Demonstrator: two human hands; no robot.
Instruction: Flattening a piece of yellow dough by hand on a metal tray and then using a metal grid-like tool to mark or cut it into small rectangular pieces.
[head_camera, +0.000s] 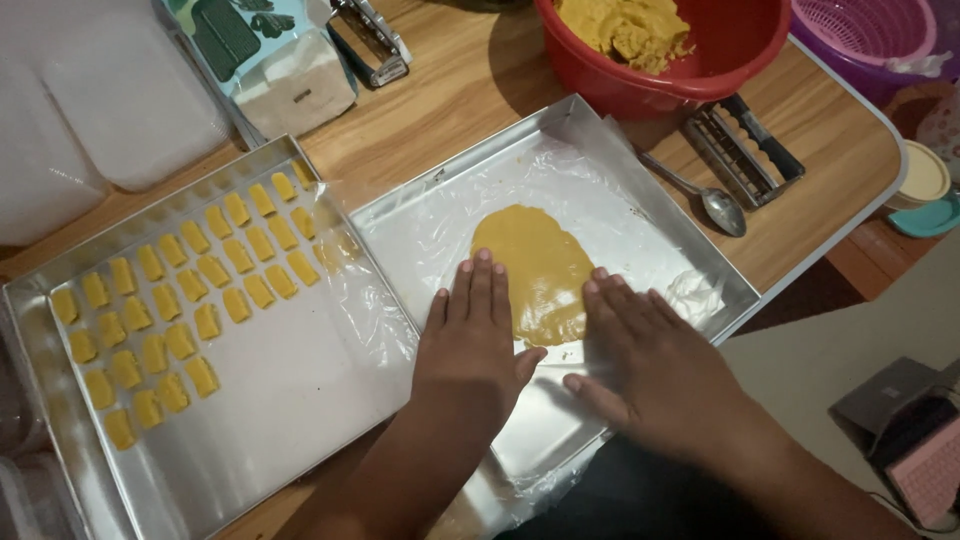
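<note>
A flat oval of yellow dough (535, 262) lies under clear plastic film (430, 225) inside a square metal tray (655, 185). My left hand (475, 345) rests palm down on the film at the dough's left edge, fingers together and stretched out. Lying flat on the film at the dough's lower right edge is my right hand (650, 365), fingers spread a little. Neither hand holds anything.
A second metal tray (300, 400) on the left carries several rows of small yellow dough pieces (190, 300). Behind stand a red bowl (720, 70) of dough, a spoon (715, 205), a metal cutter (745, 150), a flour bag (290, 75) and a purple basket (870, 30).
</note>
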